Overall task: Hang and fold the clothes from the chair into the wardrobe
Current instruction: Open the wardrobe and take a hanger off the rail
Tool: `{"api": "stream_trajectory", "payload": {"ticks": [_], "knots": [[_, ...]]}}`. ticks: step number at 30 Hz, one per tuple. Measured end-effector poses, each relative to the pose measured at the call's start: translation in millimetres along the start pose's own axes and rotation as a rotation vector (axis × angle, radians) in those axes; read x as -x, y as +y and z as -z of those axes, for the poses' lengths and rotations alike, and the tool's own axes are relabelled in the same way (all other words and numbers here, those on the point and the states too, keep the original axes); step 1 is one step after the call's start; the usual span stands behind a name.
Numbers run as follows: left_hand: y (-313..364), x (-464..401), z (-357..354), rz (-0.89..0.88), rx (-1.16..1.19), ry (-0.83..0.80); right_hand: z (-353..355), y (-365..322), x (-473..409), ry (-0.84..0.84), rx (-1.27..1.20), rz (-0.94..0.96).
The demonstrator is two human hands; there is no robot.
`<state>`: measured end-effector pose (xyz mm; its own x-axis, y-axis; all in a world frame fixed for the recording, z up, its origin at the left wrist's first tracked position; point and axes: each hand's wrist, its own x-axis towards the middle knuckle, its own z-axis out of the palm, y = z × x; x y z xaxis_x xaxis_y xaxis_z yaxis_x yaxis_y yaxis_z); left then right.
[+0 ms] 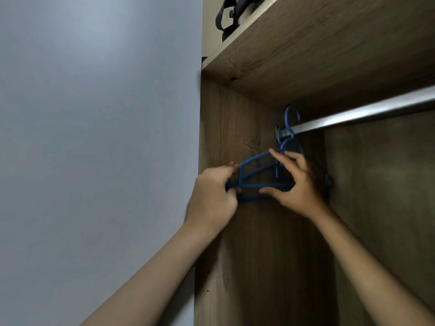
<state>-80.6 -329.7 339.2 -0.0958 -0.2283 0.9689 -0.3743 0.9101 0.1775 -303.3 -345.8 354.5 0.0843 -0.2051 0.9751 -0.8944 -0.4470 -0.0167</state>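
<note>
Blue plastic hangers (255,171) hang bunched at the left end of the wardrobe's metal rail (367,111), their hooks over the rail by the side wall. My left hand (213,196) grips the near shoulder end of the hangers, fingers curled round the blue bars. My right hand (295,182) pinches the hangers further in, index finger along the top arm and thumb under the bottom bar. No clothes and no chair show in this view.
The wooden wardrobe (226,128) stands open, its side panel right behind the hangers. A shelf (306,50) runs above the rail, with a dark strapped bag (233,15) on top. A plain grey wall (94,137) fills the left.
</note>
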Motion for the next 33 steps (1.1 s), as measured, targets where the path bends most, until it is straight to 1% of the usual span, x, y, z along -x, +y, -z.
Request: {"api": "stream_trajectory", "payload": {"ticks": [2,6,9,12,14,20,24,27,30,33], "knots": [[5,9,15,-0.022,-0.043,0.016,2,-16,5,0.013,0.017,0.028],[12,36,69,0.019,-0.12,0.03,-1,-75,25,0.063,0.059,0.039],[23,63,128,0.088,-0.187,0.023,-6,-139,48,0.039,-0.021,0.014],[41,96,196,0.143,-0.296,0.014,-11,-210,70,0.044,0.025,0.005],[56,120,247,0.173,-0.408,-0.001,-14,-265,85,0.026,-0.014,0.001],[110,199,404,0.308,-0.785,-0.032,-20,-439,129,-0.049,-0.247,0.071],[158,247,500,0.322,-1.073,-0.075,-17,-551,157,-0.085,-0.443,0.111],[197,277,563,0.351,-1.218,-0.112,-14,-634,174,-0.115,-0.592,0.177],[238,306,621,0.446,-1.36,-0.128,-7,-715,191,-0.143,-0.747,0.253],[276,336,676,0.581,-1.513,-0.094,1,-792,207,-0.186,-0.898,0.334]]}}
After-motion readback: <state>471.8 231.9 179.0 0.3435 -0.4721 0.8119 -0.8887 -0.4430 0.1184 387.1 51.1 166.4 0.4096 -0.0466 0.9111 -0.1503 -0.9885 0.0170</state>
